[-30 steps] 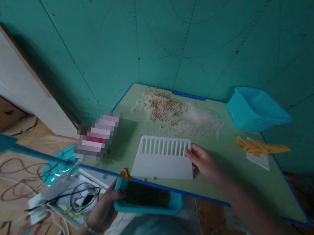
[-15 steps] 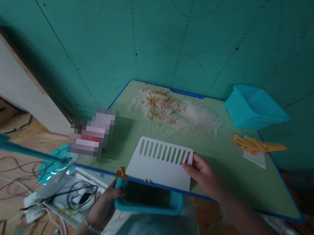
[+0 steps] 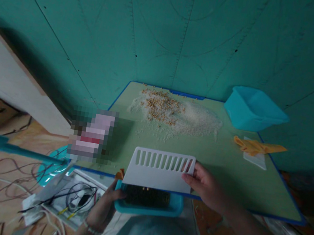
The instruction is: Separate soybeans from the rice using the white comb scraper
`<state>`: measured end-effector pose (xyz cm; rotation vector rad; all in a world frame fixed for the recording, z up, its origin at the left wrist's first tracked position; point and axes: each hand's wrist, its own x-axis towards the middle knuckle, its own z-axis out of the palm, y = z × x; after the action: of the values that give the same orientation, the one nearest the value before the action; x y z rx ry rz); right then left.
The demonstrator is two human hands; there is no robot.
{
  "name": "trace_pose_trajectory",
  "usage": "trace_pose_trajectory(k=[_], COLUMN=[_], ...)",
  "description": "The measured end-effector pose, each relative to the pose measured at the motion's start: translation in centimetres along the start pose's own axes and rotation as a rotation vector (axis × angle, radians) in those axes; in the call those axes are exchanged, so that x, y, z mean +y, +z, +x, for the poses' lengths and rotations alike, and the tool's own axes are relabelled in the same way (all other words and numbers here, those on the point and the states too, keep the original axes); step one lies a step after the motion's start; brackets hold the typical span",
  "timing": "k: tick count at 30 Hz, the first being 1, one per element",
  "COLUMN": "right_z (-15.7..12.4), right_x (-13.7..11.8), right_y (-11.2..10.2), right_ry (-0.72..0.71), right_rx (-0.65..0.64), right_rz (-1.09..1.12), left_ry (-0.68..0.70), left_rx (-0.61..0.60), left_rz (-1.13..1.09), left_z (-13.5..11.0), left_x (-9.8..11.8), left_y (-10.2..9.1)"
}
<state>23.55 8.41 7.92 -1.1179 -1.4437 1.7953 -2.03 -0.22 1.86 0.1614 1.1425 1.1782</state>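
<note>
My right hand [image 3: 207,186] grips the right end of a white slotted plastic scraper [image 3: 158,170], whose lower edge sits over the near edge of the green board [image 3: 227,165]. Just below that edge my left hand [image 3: 102,206] holds a teal tray [image 3: 147,203] with a dark mesh bottom by its left side. A few yellow grains lie in the tray. At the board's far side lies a spread of white rice mixed with yellow grains [image 3: 172,112].
A teal tub [image 3: 253,108] stands at the board's far right corner, with an orange cloth [image 3: 256,146] on a white sheet beside it. A blurred pink object [image 3: 92,134] sits at the board's left. Cables and a power strip [image 3: 68,199] lie below left.
My right hand has drawn the scraper toward me to the board's near edge. The few grains that lay at the edge are now in the tray. My left hand has stayed put.
</note>
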Motion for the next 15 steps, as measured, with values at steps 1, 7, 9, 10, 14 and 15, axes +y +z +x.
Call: trace_pose_trajectory(k=[1, 7, 9, 10, 14, 15], right_z=[-0.1, 0.5, 1.4, 2.0, 4.9, 5.6], right_x=[-0.1, -0.7, -1.2, -1.5, -2.6, -2.8], right_y=[0.0, -0.9, -1.9, -2.5, -5.6, -6.3], right_ry=[0.005, -0.019, -0.070, -0.106, -0.298, -0.337], right_rx=[-0.004, 0.121, 0.195, 0.243, 0.463, 0.507], right_rz=[-0.003, -0.040, -0.077, -0.104, -0.194, -0.194], left_ry=[0.005, 0.014, 0.022, 0.029, 0.042, 0.035], left_rx=[-0.008, -0.015, -0.020, -0.025, 0.014, 0.024], left_rz=[0.001, 0.035, 0.046, 0.050, 0.045, 0.036], left_z=[0.0, -0.2, 0.2, 0.5, 2.1, 2.3], left_x=[0.0, 0.1, -0.2, -0.5, -1.5, -1.7], left_y=[0.0, 0.1, -0.3, -0.6, -2.0, -2.2])
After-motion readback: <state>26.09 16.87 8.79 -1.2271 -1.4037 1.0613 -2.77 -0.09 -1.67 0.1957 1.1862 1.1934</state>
